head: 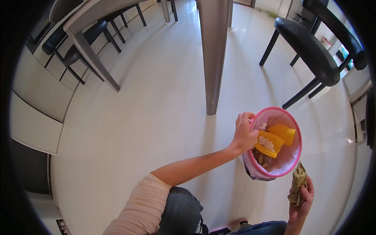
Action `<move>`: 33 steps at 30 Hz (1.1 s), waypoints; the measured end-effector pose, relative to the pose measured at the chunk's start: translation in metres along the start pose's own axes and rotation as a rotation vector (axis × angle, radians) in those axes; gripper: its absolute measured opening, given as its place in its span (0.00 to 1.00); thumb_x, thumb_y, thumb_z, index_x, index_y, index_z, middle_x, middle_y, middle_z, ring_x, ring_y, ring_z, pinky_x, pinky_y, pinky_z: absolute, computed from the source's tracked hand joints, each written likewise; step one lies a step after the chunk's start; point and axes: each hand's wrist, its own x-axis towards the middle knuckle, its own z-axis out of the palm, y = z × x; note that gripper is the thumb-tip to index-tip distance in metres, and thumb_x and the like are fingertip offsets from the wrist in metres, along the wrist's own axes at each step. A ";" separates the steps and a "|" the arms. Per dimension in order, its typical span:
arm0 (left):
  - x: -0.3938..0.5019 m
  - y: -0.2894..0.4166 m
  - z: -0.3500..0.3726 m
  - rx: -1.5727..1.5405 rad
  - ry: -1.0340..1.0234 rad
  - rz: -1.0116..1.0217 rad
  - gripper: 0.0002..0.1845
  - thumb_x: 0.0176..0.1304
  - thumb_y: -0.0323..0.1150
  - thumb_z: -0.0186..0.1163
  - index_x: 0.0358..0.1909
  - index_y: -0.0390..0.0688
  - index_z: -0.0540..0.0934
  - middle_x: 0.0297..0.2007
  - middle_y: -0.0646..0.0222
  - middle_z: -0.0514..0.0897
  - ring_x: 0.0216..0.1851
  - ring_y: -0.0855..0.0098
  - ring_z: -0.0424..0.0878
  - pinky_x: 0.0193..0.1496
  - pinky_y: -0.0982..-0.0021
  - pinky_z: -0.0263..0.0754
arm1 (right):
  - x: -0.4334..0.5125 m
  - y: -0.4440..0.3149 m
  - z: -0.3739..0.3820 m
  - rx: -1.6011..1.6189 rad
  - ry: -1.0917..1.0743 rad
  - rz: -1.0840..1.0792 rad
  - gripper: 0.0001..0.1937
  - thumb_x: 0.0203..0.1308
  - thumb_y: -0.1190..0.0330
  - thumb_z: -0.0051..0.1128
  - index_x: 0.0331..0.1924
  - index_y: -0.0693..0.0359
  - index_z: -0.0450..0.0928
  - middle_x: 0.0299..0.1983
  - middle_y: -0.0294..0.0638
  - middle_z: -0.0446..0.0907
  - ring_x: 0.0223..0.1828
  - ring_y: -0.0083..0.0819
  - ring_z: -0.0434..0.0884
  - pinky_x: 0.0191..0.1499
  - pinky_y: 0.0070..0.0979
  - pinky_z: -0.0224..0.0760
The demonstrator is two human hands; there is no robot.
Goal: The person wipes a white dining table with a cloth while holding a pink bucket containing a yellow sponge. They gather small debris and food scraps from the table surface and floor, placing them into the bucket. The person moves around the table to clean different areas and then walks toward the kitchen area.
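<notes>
My left hand [245,130] grips the left side of the pink rim of a round waste bin [300,141], tilting it so its inside faces me. A pale plastic liner [289,160] covers the inner wall. Two pieces of yellow foam fruit netting [271,143] lie inside, with whitish scraps on one and brownish refuse below them. Just beyond the bin's lower right edge, my right hand [306,194] holds a folded greenish cloth [298,185] between thumb and fingers. The cloth is close to the rim; I cannot tell whether it touches.
A grey table leg [212,73] comes down just beyond the bin. A black chair [307,47] stands at the upper right, and more black chairs [85,44] are under the table at the upper left. Light cabinets [38,111] line the left side of the glossy pale floor [132,117].
</notes>
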 end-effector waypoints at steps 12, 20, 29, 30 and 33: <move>0.001 -0.019 0.003 0.161 -0.279 -0.359 0.35 0.45 0.35 0.65 0.55 0.35 0.61 0.51 0.51 0.70 0.56 0.57 0.69 0.57 0.62 0.68 | 0.008 0.000 -0.006 0.045 -0.153 0.054 0.18 0.64 0.69 0.45 0.58 0.60 0.67 0.49 0.44 0.77 0.41 0.34 0.81 0.36 0.30 0.78; -0.003 -0.009 0.000 0.056 -0.341 -0.710 0.26 0.47 0.29 0.57 0.50 0.34 0.64 0.37 0.51 0.80 0.32 0.56 0.82 0.24 0.62 0.79 | 0.009 0.002 -0.021 0.382 -0.312 0.171 0.28 0.64 0.68 0.50 0.65 0.67 0.57 0.63 0.55 0.64 0.61 0.51 0.68 0.55 0.48 0.69; -0.011 -0.013 0.002 0.059 -0.267 -0.700 0.19 0.50 0.24 0.50 0.46 0.28 0.71 0.37 0.44 0.81 0.29 0.51 0.84 0.21 0.58 0.81 | 0.012 -0.001 -0.030 0.409 -0.402 0.232 0.33 0.61 0.72 0.50 0.68 0.68 0.49 0.67 0.54 0.57 0.63 0.50 0.65 0.56 0.46 0.66; -0.008 -0.015 0.005 0.059 -0.262 -0.712 0.18 0.49 0.23 0.51 0.45 0.28 0.72 0.36 0.44 0.81 0.28 0.51 0.84 0.20 0.57 0.80 | 0.013 -0.002 -0.028 0.425 -0.419 0.236 0.33 0.60 0.73 0.50 0.68 0.68 0.49 0.67 0.54 0.56 0.63 0.50 0.64 0.56 0.46 0.66; -0.002 -0.024 0.008 0.067 -0.275 -0.728 0.16 0.46 0.21 0.54 0.40 0.27 0.75 0.32 0.45 0.82 0.25 0.51 0.84 0.19 0.57 0.79 | 0.018 -0.005 -0.031 0.412 -0.402 0.234 0.34 0.60 0.73 0.50 0.69 0.67 0.48 0.68 0.53 0.55 0.63 0.50 0.65 0.55 0.46 0.66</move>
